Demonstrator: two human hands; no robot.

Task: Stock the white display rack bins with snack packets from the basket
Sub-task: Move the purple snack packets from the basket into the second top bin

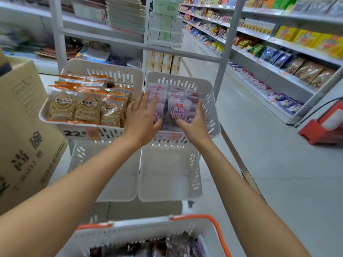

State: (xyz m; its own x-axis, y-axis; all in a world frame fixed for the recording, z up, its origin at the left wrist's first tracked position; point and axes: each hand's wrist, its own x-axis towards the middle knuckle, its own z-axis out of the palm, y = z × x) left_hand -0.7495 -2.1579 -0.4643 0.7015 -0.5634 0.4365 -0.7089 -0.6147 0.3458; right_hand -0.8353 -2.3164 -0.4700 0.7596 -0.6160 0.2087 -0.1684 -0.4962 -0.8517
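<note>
The purple packets (160,89) are stood upright inside the upper right bin (209,93) of the white rack. The left hand (142,117) is laid flat on them at this bin's left side, fingers straight and spread. The front packet (179,110) is gripped by the right hand (195,125), with the thumb at its lower edge and the fingers curled at its right side. Left of this bin, the neighbouring bin (118,73) is filled with biscuit packets (87,108). Below it, two lower bins (167,173) are mounted. The basket (141,230) is positioned below those, nearest the camera.
</note>
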